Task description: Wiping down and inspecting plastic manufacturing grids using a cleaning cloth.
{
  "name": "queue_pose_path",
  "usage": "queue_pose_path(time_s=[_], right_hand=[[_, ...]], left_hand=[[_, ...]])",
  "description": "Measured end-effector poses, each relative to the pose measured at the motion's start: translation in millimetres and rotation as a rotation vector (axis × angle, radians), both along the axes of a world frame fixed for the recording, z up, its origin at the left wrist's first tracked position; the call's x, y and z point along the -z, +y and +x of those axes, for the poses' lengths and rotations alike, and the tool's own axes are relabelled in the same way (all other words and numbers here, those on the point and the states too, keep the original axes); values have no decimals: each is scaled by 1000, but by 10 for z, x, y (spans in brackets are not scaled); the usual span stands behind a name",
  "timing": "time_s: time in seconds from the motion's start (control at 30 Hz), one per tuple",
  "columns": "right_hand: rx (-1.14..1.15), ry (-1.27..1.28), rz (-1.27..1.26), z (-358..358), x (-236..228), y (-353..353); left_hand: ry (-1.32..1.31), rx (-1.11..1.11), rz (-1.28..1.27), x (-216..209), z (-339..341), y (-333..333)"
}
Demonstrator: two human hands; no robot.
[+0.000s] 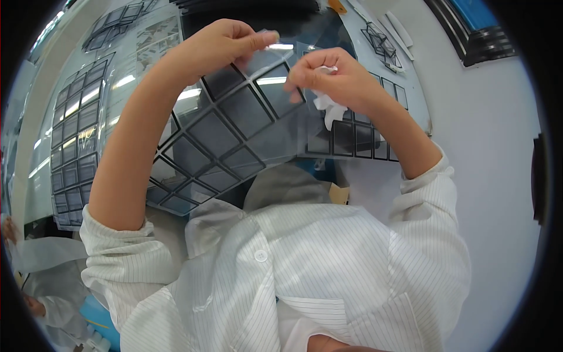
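Observation:
My left hand (226, 47) is closed, thumb and fingers pinching the far edge of a clear plastic sheet (275, 138). Rows of black-edged rectangular panes (214, 132) cover this sheet, which lies at a slant toward my body. Beside that far edge, my right hand (337, 79) is curled round a crumpled white tissue (331, 112), its loose end hanging below the palm. The right fingertips are close to the sheet's black-edged panes; whether they touch it I cannot tell.
Another sheet of black-edged panes (346, 141) lies under my right forearm, and a further one (76, 135) is at the left. Loose black frames (381, 47) and white strips (399, 32) sit at the far right. Another person's sleeve (53, 252) shows at the lower left.

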State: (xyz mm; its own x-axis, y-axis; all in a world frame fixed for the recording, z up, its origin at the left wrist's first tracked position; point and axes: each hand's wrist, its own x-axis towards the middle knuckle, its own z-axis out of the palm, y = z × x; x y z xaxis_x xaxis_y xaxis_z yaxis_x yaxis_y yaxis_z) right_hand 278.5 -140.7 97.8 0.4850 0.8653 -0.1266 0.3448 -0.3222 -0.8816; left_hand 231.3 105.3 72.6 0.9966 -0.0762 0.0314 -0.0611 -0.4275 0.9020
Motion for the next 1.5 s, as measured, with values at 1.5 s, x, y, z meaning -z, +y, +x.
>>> queue_pose_path(time_s=[1.5], right_hand=[[-4, 275, -133, -126, -46, 12]], left_hand=[[-134, -120, 146, -39, -152, 34]])
